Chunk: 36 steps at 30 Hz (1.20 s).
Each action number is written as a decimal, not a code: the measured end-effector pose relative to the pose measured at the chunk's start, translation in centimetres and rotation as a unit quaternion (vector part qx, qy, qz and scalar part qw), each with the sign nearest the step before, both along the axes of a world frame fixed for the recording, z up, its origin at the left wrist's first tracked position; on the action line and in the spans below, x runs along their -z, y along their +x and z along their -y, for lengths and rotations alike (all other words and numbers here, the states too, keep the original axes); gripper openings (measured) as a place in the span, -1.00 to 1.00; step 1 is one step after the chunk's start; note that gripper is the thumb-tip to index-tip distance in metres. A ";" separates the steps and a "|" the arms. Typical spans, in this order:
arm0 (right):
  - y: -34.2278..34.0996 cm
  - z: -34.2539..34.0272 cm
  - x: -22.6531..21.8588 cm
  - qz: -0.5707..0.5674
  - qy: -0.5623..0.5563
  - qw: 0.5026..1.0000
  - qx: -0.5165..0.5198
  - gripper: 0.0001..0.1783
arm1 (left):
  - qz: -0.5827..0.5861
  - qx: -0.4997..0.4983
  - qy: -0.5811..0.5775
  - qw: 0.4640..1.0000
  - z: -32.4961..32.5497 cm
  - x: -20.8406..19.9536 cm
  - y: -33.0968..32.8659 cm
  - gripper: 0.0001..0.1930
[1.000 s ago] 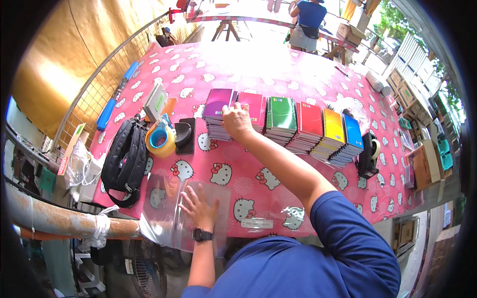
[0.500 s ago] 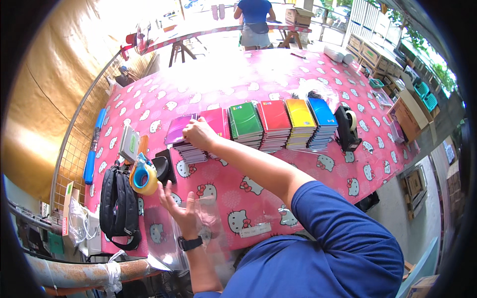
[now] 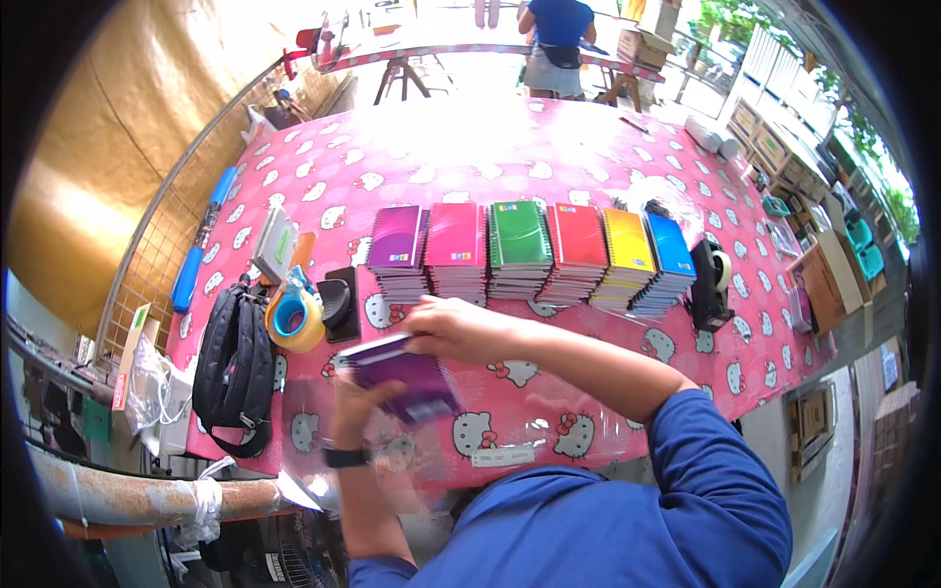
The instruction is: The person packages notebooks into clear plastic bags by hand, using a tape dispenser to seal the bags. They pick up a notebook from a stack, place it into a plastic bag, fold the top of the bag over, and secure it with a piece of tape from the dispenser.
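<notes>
My right hand [image 3: 453, 328] grips the top edge of a purple spiral notebook [image 3: 402, 377] and holds it low over the near side of the table. My left hand [image 3: 355, 407], with a black watch on the wrist, is under the notebook's left end and touches a clear plastic bag [image 3: 392, 461] that lies there. Behind my hands a row of notebook stacks stands on the pink patterned tablecloth [image 3: 510, 162]: purple [image 3: 396, 257], pink [image 3: 457, 250], green [image 3: 519, 247], red [image 3: 579, 250], yellow [image 3: 627, 257] and blue [image 3: 670, 260].
A black backpack [image 3: 233, 367], a yellow and blue tape dispenser [image 3: 292, 316] and a black pad [image 3: 340, 302] lie at the left. A black tape dispenser [image 3: 708, 284] stands at the right. Another person [image 3: 557, 44] stands beyond the far table edge. Boxes [image 3: 823, 284] sit at the right.
My right hand has lifted a purple notebook off the purple stack and brought it down toward me. My left hand has risen to meet it over the plastic bag.
</notes>
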State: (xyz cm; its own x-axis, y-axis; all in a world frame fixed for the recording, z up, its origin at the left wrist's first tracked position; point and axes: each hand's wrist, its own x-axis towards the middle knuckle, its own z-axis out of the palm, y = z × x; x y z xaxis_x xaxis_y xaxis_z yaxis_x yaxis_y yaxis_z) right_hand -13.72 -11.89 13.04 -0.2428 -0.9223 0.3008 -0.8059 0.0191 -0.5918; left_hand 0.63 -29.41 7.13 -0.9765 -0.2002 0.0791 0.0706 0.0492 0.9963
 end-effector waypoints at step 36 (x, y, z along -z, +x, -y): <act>-0.2 -17.2 12.4 0.074 0.060 0.959 0.269 -0.34 | 0.179 0.011 0.152 0.972 -16.4 16.2 -4.1 -0.59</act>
